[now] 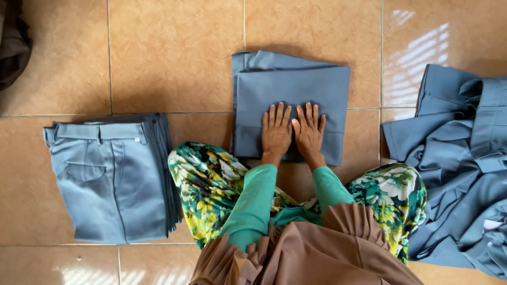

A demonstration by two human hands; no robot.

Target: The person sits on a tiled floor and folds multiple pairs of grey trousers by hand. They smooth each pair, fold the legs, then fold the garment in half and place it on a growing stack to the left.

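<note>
A folded pair of grey-blue trousers (296, 87) lies on the tiled floor in front of me. My left hand (276, 132) and my right hand (309, 132) both rest flat on its near half, side by side, fingers spread and pointing away from me. Neither hand grips anything. My green sleeves and flowered knees frame the garment from below.
A neat stack of folded grey-blue trousers (113, 177) sits on the floor at my left. A loose heap of unfolded grey-blue trousers (459, 169) lies at my right. A dark cloth (11, 42) shows at the top left corner. Tan floor tiles (174, 53) surround everything.
</note>
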